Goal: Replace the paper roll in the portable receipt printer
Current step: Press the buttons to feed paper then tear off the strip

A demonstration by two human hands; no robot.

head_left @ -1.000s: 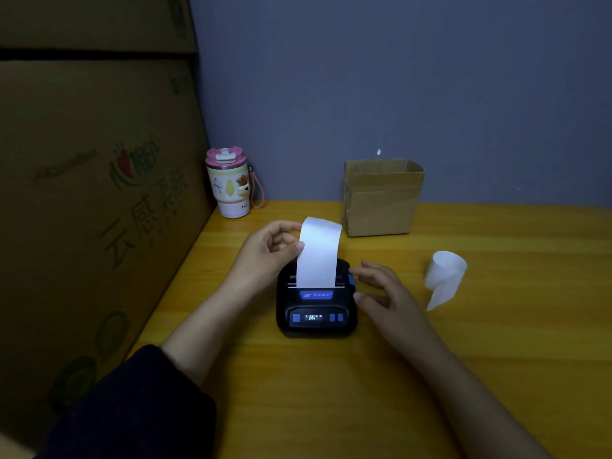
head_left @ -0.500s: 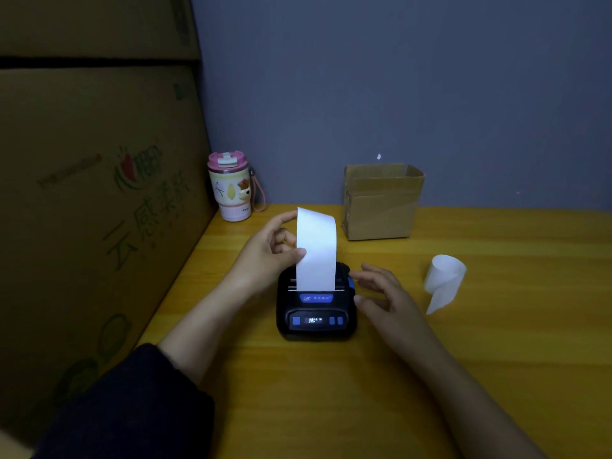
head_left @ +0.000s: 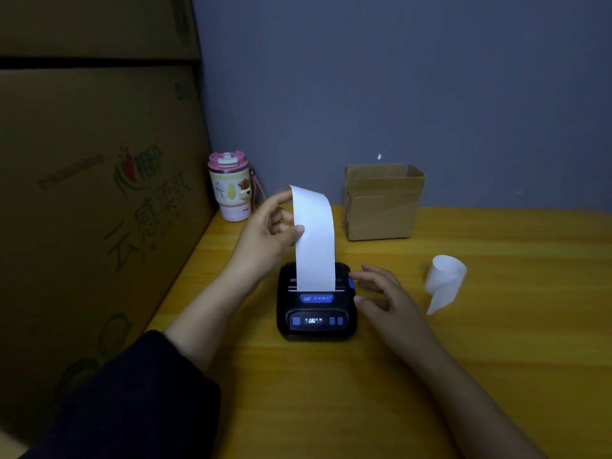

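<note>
Printer [head_left: 316,304] is feeding paper [head_left: 314,240]; left hand [head_left: 265,233] fingers [head_left: 299,229] are pinching its edge, right hand [head_left: 385,294] is hovering spread beside the printer. Next: tearing off, likely.

A small black plastic receipt printer with blue buttons [head_left: 316,303] lies flat, its lit display facing up. A white paper strip [head_left: 314,240] rises upright from its slot. A loose curled white paper piece [head_left: 443,281] stands apart.
</note>
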